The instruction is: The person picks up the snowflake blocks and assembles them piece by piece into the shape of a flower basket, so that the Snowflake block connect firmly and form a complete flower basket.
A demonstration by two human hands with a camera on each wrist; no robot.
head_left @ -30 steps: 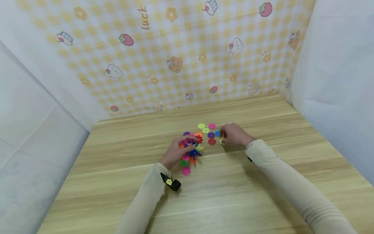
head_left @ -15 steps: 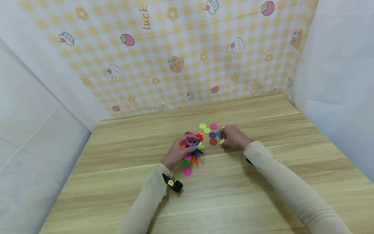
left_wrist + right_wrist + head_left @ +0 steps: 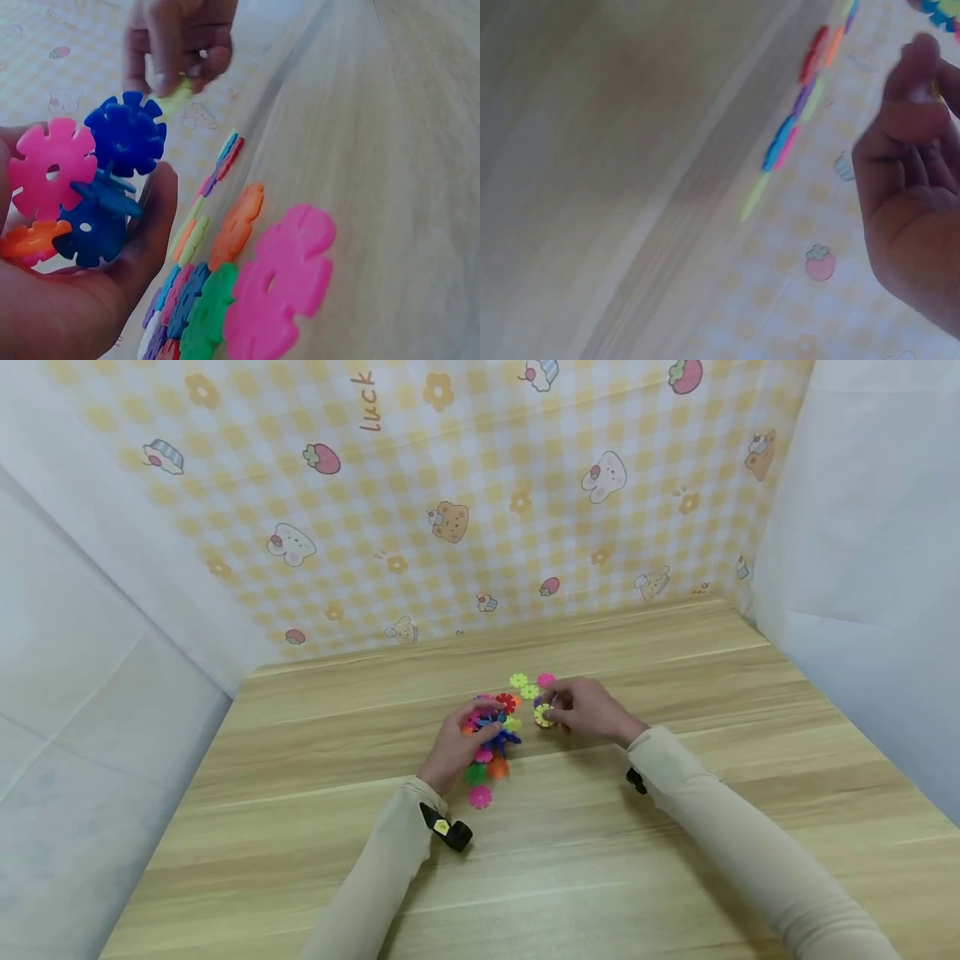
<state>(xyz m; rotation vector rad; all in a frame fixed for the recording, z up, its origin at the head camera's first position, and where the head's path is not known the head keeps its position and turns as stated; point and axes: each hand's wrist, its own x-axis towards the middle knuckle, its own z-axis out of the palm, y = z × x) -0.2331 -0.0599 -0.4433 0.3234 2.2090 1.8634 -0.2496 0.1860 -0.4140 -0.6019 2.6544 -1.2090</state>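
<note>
My left hand (image 3: 450,747) holds a cluster of interlocked plastic snowflake discs (image 3: 124,139). Dark blue, pink and orange discs show in it in the left wrist view, resting between thumb and palm. To the right, my right hand (image 3: 588,710) pinches a single yellow snowflake disc (image 3: 543,716) between thumb and fingers. That disc is raised over the tabletop and overlaps loose discs behind it in the head view. A small gap separates it from the cluster. In the right wrist view, curled fingers of the right hand (image 3: 911,172) hide most of the disc.
Loose discs lie flat on the wooden table (image 3: 600,860) under and around the left hand, including a pink disc (image 3: 480,797), a green disc (image 3: 476,774) and an orange disc (image 3: 498,767). Farther back are yellow discs (image 3: 519,680) and another pink disc (image 3: 546,679). A checked cloth (image 3: 525,527) hangs behind.
My right hand has picked up the yellow disc from the right end of the loose discs and carried it left towards the cluster. The left hand stays in nearly the same place, still holding the cluster.
</note>
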